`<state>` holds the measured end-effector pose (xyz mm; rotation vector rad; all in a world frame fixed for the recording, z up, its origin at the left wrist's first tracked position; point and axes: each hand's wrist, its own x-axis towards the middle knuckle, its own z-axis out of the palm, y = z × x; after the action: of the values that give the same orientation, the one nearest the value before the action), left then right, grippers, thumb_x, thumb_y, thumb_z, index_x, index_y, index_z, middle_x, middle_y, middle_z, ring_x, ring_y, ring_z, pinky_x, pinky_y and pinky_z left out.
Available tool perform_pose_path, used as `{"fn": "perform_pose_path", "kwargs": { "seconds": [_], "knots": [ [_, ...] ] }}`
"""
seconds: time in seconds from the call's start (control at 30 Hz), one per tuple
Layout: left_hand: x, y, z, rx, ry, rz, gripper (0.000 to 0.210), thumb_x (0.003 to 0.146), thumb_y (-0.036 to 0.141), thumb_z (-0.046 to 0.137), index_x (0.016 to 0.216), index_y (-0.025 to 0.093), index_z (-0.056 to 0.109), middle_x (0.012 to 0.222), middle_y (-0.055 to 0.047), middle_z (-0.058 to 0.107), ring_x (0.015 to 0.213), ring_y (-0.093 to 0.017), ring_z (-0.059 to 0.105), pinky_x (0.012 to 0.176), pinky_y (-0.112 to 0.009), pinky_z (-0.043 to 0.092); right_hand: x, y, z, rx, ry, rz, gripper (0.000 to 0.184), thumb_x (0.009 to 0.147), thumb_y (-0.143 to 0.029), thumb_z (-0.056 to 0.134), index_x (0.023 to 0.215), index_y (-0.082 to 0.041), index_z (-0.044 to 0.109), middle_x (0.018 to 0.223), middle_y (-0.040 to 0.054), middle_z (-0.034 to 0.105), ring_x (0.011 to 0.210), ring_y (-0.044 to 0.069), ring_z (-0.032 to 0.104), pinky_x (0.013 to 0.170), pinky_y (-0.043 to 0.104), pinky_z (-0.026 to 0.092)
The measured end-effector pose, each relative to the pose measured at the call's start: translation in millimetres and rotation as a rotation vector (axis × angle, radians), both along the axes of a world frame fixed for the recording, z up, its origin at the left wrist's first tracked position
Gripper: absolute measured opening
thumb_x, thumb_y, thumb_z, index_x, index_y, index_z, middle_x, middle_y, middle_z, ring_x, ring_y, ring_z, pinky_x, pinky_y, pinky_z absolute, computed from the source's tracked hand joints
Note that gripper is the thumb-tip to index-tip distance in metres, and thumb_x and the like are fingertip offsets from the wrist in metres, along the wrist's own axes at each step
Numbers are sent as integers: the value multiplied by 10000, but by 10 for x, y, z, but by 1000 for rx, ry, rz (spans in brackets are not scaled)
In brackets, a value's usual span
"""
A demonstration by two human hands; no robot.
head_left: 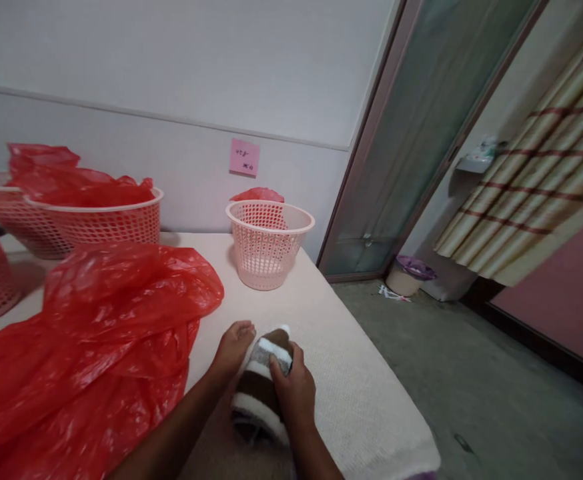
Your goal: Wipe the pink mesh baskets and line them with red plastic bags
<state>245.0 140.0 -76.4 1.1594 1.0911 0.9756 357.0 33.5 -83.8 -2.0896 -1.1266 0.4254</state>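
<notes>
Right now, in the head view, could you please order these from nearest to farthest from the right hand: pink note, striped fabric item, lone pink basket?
1. Striped fabric item: held by the right hand.
2. Lone pink basket: ahead, on the table.
3. Pink note: on the wall beyond, higher up.

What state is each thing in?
Striped brown, white, grey fuzzy cloth: held in right hand.
Red plastic sheeting: crumpled.
Lone round pink plastic basket: upright, open-topped.
Pink plastic basket behind sheeting: red plastic inside.
Square pink paper note: stuck to wall.
Round beige bin: upright, purple-lined.
Striped beige curtain: hanging.
</notes>
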Motion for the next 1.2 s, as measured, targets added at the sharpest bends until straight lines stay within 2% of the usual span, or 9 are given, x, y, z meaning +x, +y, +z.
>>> {"fn": "perform_pose_path", "kwargs": {
  "seconds": [0.13,0.23,0.33,0.4,0.53,0.67,0.83,1.0,1.2],
  "knots": [
    [-346,-580,103,-31,-44,-51,284,696,279,745,941,153,680,1008,-115,747,978,-273,694,899,-400,527,-16,11,-9,-1,0,-8,500,911,-449,439,1319,-160,452,1124,141,704,983,334,684,797,379,479],
    [-600,-940,114,-45,-38,-24,319,706,323,701,989,178,681,1053,-114,743,998,-299,690,890,-429,531,-37,33,-31,6,1,-29,509,909,-459,426,1320,-161,454,1106,147,707,967,338,687,790,388,477],
    [-703,-1172,90,-56,-17,9,381,638,292,736,997,178,681,1033,-114,744,1032,-321,676,952,-445,497,-76,60,-36,-7,15,-42,525,901,-474,413,1317,-157,456,1088,158,708,960,358,682,788,413,472],
    [-676,-1247,95,-52,-14,-23,418,629,254,730,1033,166,667,1037,-125,737,1032,-326,673,943,-444,500,-120,79,-24,-8,47,-29,544,891,-489,407,1313,-149,455,1118,171,694,973,369,674,794,425,469],
    [-634,-1284,124,-22,33,-82,459,692,214,675,1143,148,628,1110,-147,708,1032,-313,666,917,-420,504,-238,125,4,16,153,48,599,862,-531,410,1327,-154,442,1126,172,686,995,357,661,812,418,467],
    [-863,-1289,58,-56,-1,-50,449,700,201,675,1145,167,624,1159,-150,697,1072,-309,654,955,-408,476,-299,195,-24,24,202,56,667,810,-582,425,1316,-150,455,1121,182,678,999,368,649,825,434,468],
    [-1274,-1254,-3,-202,-84,214,556,559,198,772,1085,145,597,1162,-182,666,1047,-296,643,911,-372,473,-304,279,-78,126,226,-91,762,754,-661,453,1282,-112,488,1170,214,642,1033,374,622,880,441,461],
    [-1454,-1133,122,-339,-191,287,554,636,254,726,1134,155,504,1111,-163,657,749,-213,670,629,-319,474,-377,311,-39,135,235,-166,829,714,-703,478,1267,-86,509,1186,237,622,1067,388,592,920,464,442],
    [-1690,-1096,269,-525,-435,329,433,803,215,649,1184,149,454,1081,-157,687,724,-195,705,638,-306,508,-540,381,-16,111,243,-76,768,760,-734,396,1221,-141,552,1176,187,636,1098,353,583,965,447,418]
  ]
}}
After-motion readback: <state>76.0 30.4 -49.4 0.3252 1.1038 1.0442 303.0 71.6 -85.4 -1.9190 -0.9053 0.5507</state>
